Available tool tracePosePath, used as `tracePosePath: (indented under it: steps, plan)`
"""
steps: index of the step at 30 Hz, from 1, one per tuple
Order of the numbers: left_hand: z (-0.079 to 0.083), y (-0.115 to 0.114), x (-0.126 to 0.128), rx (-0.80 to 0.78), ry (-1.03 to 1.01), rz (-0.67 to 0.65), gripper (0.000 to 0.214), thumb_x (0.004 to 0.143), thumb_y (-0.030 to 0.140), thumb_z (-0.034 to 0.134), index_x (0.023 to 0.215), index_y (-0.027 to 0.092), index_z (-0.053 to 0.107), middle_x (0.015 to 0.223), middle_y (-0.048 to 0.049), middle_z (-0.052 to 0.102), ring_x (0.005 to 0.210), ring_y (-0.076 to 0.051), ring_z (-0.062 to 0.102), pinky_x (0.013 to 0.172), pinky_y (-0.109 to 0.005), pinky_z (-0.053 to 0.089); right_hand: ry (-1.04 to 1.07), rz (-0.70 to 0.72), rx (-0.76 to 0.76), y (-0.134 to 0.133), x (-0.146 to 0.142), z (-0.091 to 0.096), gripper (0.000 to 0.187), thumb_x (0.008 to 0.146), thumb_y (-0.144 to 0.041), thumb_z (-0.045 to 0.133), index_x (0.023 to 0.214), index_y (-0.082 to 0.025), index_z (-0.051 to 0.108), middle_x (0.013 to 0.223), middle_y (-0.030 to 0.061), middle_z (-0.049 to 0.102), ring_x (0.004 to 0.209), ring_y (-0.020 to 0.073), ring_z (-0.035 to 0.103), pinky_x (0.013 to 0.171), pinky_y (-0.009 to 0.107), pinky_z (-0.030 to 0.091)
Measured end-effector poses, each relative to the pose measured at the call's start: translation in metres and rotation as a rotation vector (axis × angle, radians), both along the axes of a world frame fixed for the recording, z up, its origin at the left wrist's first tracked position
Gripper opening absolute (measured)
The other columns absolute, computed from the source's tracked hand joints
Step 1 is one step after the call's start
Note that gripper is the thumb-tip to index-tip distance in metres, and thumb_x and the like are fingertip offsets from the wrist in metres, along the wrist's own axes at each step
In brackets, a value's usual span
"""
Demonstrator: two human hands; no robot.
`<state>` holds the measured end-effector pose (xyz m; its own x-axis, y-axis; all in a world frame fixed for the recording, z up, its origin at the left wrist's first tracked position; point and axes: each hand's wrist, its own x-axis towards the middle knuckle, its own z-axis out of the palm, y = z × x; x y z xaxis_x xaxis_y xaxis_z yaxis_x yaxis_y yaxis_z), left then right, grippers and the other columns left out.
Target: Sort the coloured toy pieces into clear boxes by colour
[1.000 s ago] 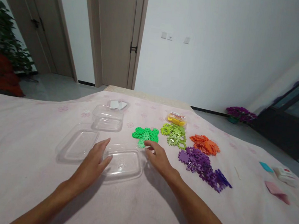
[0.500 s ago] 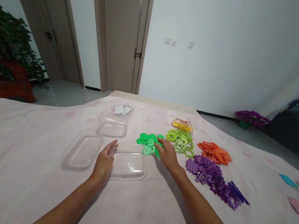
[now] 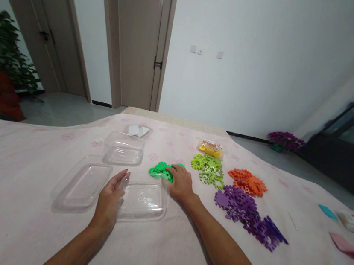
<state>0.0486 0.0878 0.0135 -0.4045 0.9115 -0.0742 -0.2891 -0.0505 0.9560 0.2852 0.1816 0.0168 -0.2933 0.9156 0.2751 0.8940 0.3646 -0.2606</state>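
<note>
My left hand (image 3: 110, 195) grips the left edge of a clear plastic container (image 3: 143, 199) lying on the cloth, its thumb at the rim. Just behind that container, my right hand (image 3: 181, 183) curls its fingers over the pile of green gear-shaped plastic pieces (image 3: 161, 170) and covers part of it. How many pieces the fingers hold is hidden. Light-green gear pieces (image 3: 208, 168) lie right of this hand, with purple gear pieces (image 3: 240, 207) nearer to me.
Another clear tray (image 3: 83, 185) lies at left, with an open clear box (image 3: 125, 150) behind it. Farther back are a packet with white pieces (image 3: 138, 131) and a box of yellow pieces (image 3: 210, 148). Orange pieces (image 3: 248, 182), a blue piece (image 3: 327, 211) and a pink piece (image 3: 346, 247) lie rightward.
My right hand has moved left over the green gear pieces, and its fingers have closed on them. My left hand stays on the container. The view has shifted slightly right.
</note>
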Motion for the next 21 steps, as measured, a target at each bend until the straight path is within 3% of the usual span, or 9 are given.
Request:
tracePosePath:
  steps: [3,10,17,21]
  plan:
    - [-0.002,0.001,-0.003,0.014,0.001,0.001,0.055,0.07,0.014,0.064,0.124,0.024,0.063,0.135,-0.0054,0.065,0.129,-0.019,0.056,0.114,-0.035,0.034,-0.011,-0.059,0.048,-0.005,0.0,0.001,0.036,0.086,-0.037,0.063,0.121,-0.028,0.067,0.125,0.0097,0.063,0.118,0.0286,0.05,0.096,0.04,0.04]
    - [-0.006,0.001,-0.006,0.006,0.063,-0.049,0.054,0.078,0.025,0.066,0.132,0.024,0.06,0.139,-0.0071,0.062,0.131,-0.019,0.053,0.114,-0.034,0.032,-0.016,-0.094,0.064,0.006,0.007,0.007,0.031,0.084,-0.024,0.06,0.113,-0.026,0.07,0.111,0.0085,0.066,0.105,0.0241,0.057,0.087,0.031,0.045]
    - [-0.001,0.001,-0.001,0.007,0.08,-0.071,0.05,0.078,0.027,0.066,0.128,0.023,0.065,0.136,-0.0083,0.064,0.131,-0.021,0.054,0.112,-0.034,0.032,0.41,-0.196,0.133,0.02,0.02,0.013,0.032,0.073,-0.017,0.058,0.099,-0.022,0.075,0.098,0.0051,0.072,0.095,0.0213,0.065,0.091,0.033,0.049]
    - [-0.004,0.002,-0.001,-0.013,0.085,-0.087,0.052,0.076,0.021,0.064,0.128,0.024,0.064,0.136,-0.0071,0.064,0.127,-0.021,0.056,0.11,-0.035,0.035,0.64,-0.121,0.219,0.007,0.012,0.036,0.03,0.069,-0.018,0.059,0.093,-0.021,0.076,0.093,0.0044,0.074,0.09,0.0214,0.066,0.09,0.034,0.051]
